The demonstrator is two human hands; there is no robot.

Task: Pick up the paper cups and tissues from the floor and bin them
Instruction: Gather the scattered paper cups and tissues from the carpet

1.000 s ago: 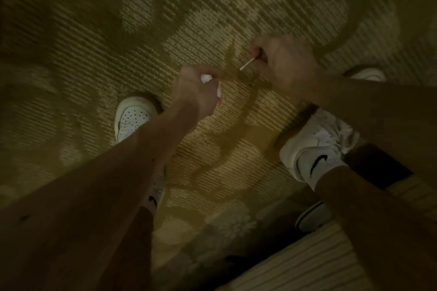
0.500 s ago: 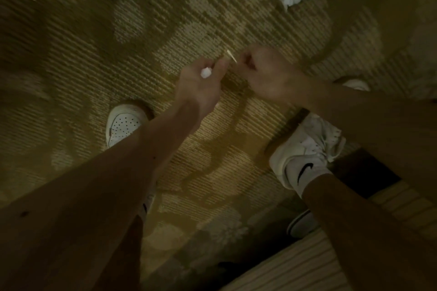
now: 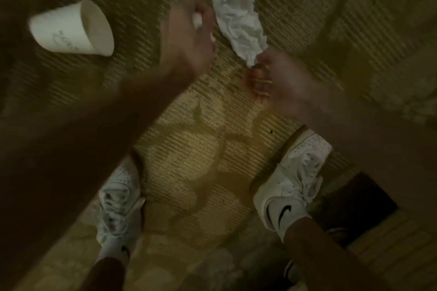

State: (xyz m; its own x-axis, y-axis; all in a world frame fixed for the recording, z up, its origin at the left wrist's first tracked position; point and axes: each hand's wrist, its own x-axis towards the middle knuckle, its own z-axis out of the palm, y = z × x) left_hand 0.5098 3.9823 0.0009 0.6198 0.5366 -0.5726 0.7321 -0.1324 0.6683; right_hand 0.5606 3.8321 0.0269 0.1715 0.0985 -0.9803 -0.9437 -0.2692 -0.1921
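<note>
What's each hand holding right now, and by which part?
Right hand pinches the large crumpled white tissue by its near tip. Left hand encloses a small white wad.

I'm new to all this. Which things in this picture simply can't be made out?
Head view, dim and motion-blurred:
Print on the paper cup: too blurred to read.
White scrap in the left hand: mostly covered by its fingers.
Tissue: top cut off by the upper edge.
Right hand: blur hides whether it grips the tissue's end.
</note>
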